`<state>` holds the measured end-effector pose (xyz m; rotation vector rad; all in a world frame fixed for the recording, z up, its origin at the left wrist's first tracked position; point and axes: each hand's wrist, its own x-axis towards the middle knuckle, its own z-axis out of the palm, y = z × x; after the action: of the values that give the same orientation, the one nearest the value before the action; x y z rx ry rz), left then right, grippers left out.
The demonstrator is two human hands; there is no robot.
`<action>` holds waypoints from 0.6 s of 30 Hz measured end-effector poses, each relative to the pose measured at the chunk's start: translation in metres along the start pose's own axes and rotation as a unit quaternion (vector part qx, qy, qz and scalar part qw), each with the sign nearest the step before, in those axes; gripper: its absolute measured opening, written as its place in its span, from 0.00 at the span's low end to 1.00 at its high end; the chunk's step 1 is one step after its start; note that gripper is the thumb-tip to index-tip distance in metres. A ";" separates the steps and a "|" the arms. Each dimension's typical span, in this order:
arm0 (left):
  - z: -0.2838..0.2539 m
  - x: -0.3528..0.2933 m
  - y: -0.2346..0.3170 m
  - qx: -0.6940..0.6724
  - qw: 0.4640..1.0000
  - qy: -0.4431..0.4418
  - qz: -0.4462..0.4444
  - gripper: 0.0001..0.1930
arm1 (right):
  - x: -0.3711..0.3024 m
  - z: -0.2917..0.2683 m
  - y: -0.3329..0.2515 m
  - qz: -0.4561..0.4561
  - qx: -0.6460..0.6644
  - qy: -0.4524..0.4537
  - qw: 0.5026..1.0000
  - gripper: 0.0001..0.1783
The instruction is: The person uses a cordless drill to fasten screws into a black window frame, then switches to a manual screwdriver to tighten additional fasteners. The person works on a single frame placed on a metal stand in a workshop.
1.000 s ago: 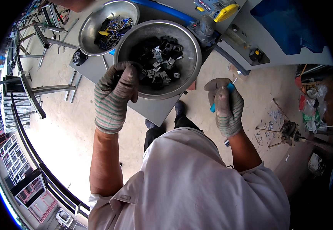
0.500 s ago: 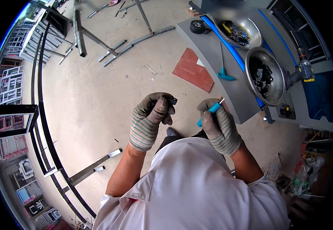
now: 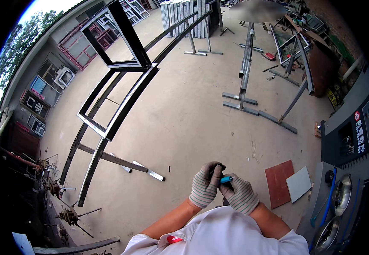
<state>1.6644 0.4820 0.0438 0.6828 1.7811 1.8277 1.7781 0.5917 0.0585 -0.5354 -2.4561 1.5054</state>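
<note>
Over the pale concrete floor [image 3: 184, 114] of a workshop, a person in a white shirt [image 3: 227, 231] is working with both gloved hands close together in front of the body. The left hand [image 3: 204, 185], in a striped knit glove, is closing narrowly, its thumb and fingers pinching a small dark piece [image 3: 223, 167] that is showing only in part at the fingertips. The right hand [image 3: 242, 196], gloved to match, is curling around a teal-handled tool [image 3: 226, 179], whose handle is lying in the gap between the two hands, just beside the left thumb, with its tip pointing toward the right hand. How far the fingers are wrapping the handle underneath, one cannot tell.

To the person's right, a reddish board [image 3: 279, 183] and a pale board [image 3: 299, 184] are lying side by side on the floor, edges meeting. Beyond them, a grey counter [image 3: 319, 183] is carrying two metal bowls [image 3: 348, 185], both holding small parts, along with a second teal-handled tool [image 3: 313, 221] and a blue strip [image 3: 332, 193]. Well apart, to the left, a black frame [image 3: 129, 36] is standing upright on long dark rails [image 3: 93, 173], while steel stands [image 3: 245, 70] are occupying the floor farther ahead
</note>
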 end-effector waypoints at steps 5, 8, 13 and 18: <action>-0.032 0.079 -0.026 0.068 0.987 0.132 0.056 0.10 | 0.112 0.005 0.013 -0.022 -0.030 -0.069 0.997 0.13; -0.053 0.139 -0.019 0.124 0.974 0.190 0.008 0.12 | 0.188 0.009 0.008 -0.020 -0.069 -0.113 0.991 0.14; -0.094 0.246 -0.001 0.005 0.959 0.280 0.036 0.12 | 0.309 -0.003 -0.007 -0.114 -0.002 -0.154 0.982 0.20; -0.158 0.334 0.041 -0.040 0.913 0.405 0.036 0.16 | 0.413 -0.017 -0.042 -0.093 0.188 -0.256 0.944 0.31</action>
<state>1.3087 0.5818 0.0859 -0.0955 2.1470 2.4337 1.3991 0.7578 0.0999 0.1803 -2.3556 2.1666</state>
